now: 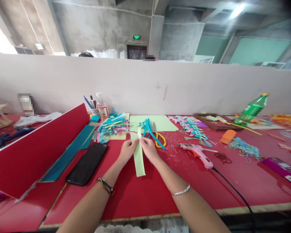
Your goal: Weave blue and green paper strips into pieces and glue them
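Note:
Both of my hands meet over the red table, gripping a long pale green paper strip (139, 161). My left hand (129, 149) pinches its left edge, and my right hand (148, 148) pinches the right edge close by. The strip's lower end hangs toward me, and a narrow part rises above my fingertips. Just beyond lies a woven blue and green paper piece (143, 123) with loose blue strips. Scissors with yellow handles (161, 139) lie right of it, partly on a pale green sheet (171, 124).
A pile of cut paper strips (113, 126) and a black phone (87, 163) lie at left, near a slanted red board (43, 145). On the right are woven fish-like pieces (191, 127), a pink glue gun (197, 154) with its cord, and a tilted green bottle (252, 110).

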### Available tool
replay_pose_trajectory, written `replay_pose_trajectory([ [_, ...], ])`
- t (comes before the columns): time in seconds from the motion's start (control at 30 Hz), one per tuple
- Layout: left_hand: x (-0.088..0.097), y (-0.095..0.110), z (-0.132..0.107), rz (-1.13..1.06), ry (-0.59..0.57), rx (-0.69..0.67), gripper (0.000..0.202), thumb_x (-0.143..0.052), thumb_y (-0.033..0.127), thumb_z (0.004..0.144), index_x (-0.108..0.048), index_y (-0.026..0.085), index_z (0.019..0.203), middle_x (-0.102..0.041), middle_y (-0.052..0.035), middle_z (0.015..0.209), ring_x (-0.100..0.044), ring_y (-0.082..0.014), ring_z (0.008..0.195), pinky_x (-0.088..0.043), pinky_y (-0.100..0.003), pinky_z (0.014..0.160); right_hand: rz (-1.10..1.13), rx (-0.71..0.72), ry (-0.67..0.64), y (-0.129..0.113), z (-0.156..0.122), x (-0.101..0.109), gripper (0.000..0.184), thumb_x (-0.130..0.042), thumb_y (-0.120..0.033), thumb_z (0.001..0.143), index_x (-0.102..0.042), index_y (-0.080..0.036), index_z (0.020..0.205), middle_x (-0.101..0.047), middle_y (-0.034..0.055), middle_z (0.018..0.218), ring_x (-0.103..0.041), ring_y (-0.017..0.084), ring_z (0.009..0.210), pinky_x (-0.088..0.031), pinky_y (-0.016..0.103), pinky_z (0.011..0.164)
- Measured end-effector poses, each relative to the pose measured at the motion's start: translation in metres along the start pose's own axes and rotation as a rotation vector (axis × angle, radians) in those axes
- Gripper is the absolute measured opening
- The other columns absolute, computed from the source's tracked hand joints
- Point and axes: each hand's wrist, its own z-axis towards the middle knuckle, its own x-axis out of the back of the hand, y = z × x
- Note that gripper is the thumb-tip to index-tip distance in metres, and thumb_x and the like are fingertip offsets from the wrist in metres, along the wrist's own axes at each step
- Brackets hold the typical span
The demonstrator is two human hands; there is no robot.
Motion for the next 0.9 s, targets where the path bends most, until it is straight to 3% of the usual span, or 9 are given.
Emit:
replay_pose_trajectory([
  [0.3,0.0001,0.0005,0.0001,0.02,0.027,-0.018,0.04,-0.051,0.051,0.064,-0.052,0.012,0.053,-0.044,0.0033,0.046,-0.038,-0.008,0.046,-0.026,-0.019,0.042,0.016,-0.012,0.032,-0.0003,-0.0006,-0.0005,0.028,-0.04,-0.032,0.071,-0.025,-0.02,0.05,-0.021,-0.0053,0.05,-0.023,0.008,0.05,-0.018,0.023,0.047],
  [0.63,0.001,-0.0013,-0.0003,0.019,-0.028,-0.009,0.044,-0.048,0.054,0.066,-0.051,0.012,0.053,-0.044,0.0026,0.045,-0.038,-0.008,0.043,-0.025,-0.019,0.041,0.095,-0.074,-0.04,0.0002,-0.0009,-0.0009,0.028,-0.041,-0.033,0.071,-0.026,-0.02,0.051,-0.021,-0.0059,0.049,-0.023,0.007,0.049,-0.02,0.022,0.045],
  [0.9,0.0012,-0.0057,0.0026,0.038,0.033,-0.029,0.044,-0.049,0.054,0.065,-0.047,0.013,0.049,-0.04,0.0045,0.043,-0.034,-0.0067,0.042,-0.022,-0.019,0.04,0.135,-0.113,-0.056,0.0051,-0.0013,-0.0026,0.027,-0.041,-0.032,0.07,-0.026,-0.02,0.051,-0.021,-0.007,0.046,-0.022,0.007,0.043,-0.016,0.022,0.042],
])
